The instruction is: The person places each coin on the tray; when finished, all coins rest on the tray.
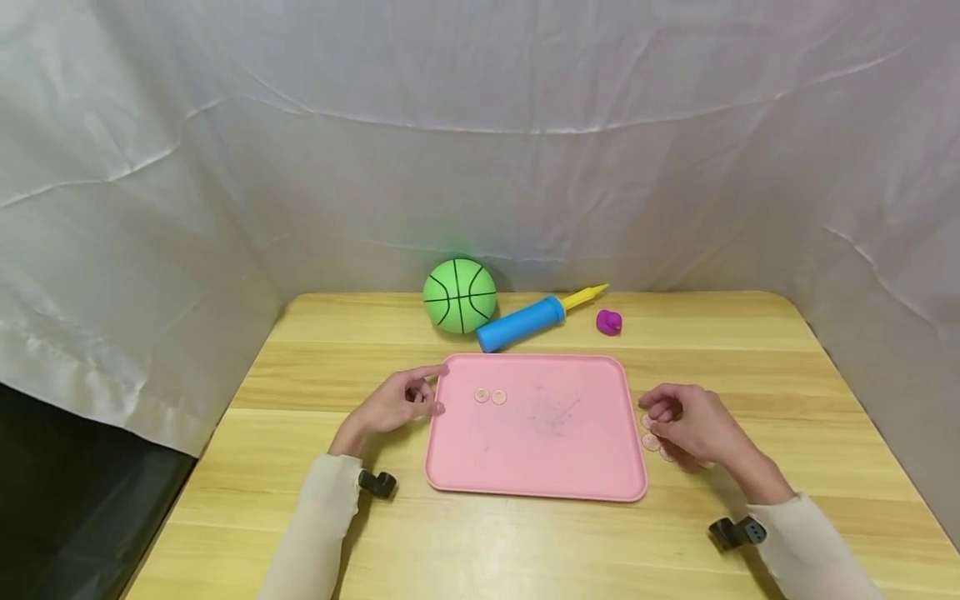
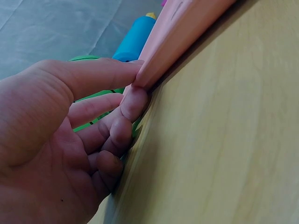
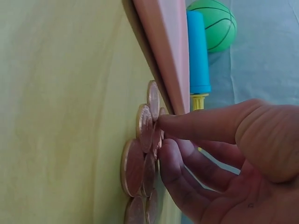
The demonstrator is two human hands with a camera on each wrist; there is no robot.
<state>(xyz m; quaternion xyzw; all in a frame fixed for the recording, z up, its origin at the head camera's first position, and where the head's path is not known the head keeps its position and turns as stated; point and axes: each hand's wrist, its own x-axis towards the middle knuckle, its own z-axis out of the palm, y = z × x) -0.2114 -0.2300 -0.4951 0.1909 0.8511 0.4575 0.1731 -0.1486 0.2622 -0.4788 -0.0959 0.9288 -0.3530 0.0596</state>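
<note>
- Tray (image 1: 525, 467): on the table (image 1: 487, 550).
- Left hand (image 1: 387, 403): thumb and forefinger spread, touching the tray's left rim.
- Right hand (image 1: 699, 425): narrow grip at coins (image 3: 133, 167) right of the tray; cannot tell whether one is pinched.
- Two coins (image 1: 482, 395): in the tray's left half.

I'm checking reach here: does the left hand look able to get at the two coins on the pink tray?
Likely yes: the left hand touches the left rim of the pink tray, the two coins lie a little way inside, and nothing but that rim stands between.
</note>
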